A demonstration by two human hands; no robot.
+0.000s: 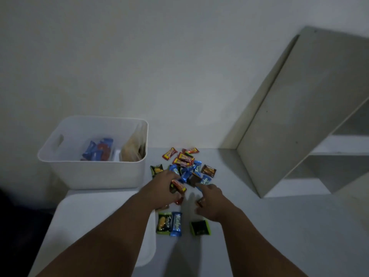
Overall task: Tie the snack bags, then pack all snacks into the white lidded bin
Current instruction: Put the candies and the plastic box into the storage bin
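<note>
The white bin [95, 172] stands open at the left by the wall, with a clear bag of blue and red snacks [98, 149] and a tan bag [132, 150] inside. Its white lid [83, 212] lies flat in front of it, under my left forearm. Loose wrapped snacks [185, 164] lie in a heap right of the bin; three more [176, 223] lie nearer me. My left hand [164, 188] is shut on several small snacks, a red one [178, 185] showing. My right hand [209, 202] holds a small brown piece under its fingers, forefinger stretched toward the heap.
A pale wall runs behind the grey tabletop [279, 226]. A beige shelf unit [303, 120] with open compartments leans across the right side, its foot on the table. The table's left edge drops into darkness beside the lid.
</note>
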